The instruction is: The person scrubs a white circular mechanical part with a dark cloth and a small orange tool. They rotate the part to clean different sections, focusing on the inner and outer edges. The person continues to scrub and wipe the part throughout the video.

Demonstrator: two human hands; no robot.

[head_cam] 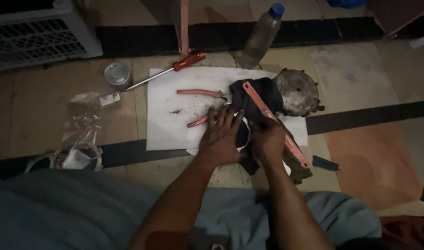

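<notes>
White sheet (170,125): flat on the tiled floor, under everything.
Round metal part (297,91): grimy, at the sheet's right edge.
Dark cloth (256,99): beside it, under both hands.
Left hand (221,136): palm down, 5 fingers spread flat.
Right hand (266,139): fist closed around the red saw blade (267,113), angled diagonally.
Pliers (200,93): lying just above the left hand.

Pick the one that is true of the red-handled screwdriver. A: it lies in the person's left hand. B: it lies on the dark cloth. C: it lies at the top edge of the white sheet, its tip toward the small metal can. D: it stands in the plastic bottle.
C: the red-handled screwdriver lies across the white sheet's top edge, tip beside the small metal can, away from both hands.
</notes>
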